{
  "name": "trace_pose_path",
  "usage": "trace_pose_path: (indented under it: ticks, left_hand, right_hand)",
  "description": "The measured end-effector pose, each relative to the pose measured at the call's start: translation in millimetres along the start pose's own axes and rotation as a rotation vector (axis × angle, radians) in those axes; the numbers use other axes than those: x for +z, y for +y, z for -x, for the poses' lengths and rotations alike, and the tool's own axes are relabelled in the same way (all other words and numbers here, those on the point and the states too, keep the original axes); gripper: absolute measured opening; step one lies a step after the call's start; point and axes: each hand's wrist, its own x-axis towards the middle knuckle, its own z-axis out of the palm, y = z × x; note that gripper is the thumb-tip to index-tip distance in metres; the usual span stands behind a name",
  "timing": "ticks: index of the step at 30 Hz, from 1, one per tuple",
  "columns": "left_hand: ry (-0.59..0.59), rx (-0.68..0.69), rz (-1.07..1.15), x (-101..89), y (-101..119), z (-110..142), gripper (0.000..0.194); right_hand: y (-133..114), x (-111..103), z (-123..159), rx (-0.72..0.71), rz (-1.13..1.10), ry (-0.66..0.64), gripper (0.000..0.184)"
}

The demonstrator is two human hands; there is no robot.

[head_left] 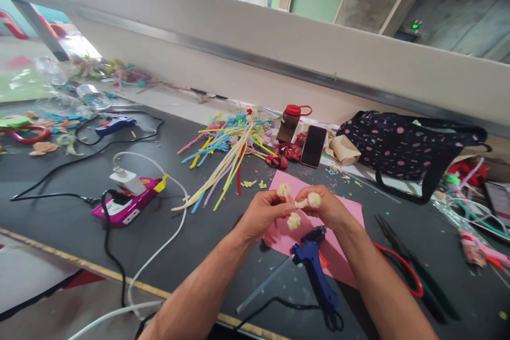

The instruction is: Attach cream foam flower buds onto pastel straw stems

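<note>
Evidently, the left hand (266, 212) and right hand (324, 204), fingers nearly closed, pinch the tufted piece (314, 200) above the pink sheet (279, 239). Three pale tufts (294, 221) appear formed; assembly looks partial, completion unverifiable

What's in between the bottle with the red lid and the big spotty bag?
A phone and, nearer the bag, a brown roll. The head view shows them.

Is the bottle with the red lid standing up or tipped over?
Standing up: the red lid is at the top, the dark bottle straight below.
</note>
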Motion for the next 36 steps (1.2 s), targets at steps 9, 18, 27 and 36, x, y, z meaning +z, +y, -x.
trace_pose_path:
  ticks: [9,18,27,36]
  left_hand:
    - [0.215,0.153,0.103,-3.4,-11.4,-7.3,0.014]
    - [0.208,0.070,0.120,-1.9,-11.6,-8.0,0.021]
    - [0.296,0.138,0.083,-1.9,-13.8,-7.8,0.022]
    - [0.253,0.151,0.041,5.7,-8.5,-3.3,0.022]
  right_hand:
    - [-2.1,29.3,2.9,-0.189,0.232,0.188,0.015]
    - [1.8,34.7,0.4,-0.257,0.325,0.256,0.015]
    - [12.1,44.7,-4.5,-0.178,-0.034,0.315,0.017]
    - [15.4,49.8,-5.9,-0.173,-0.338,0.420,0.020]
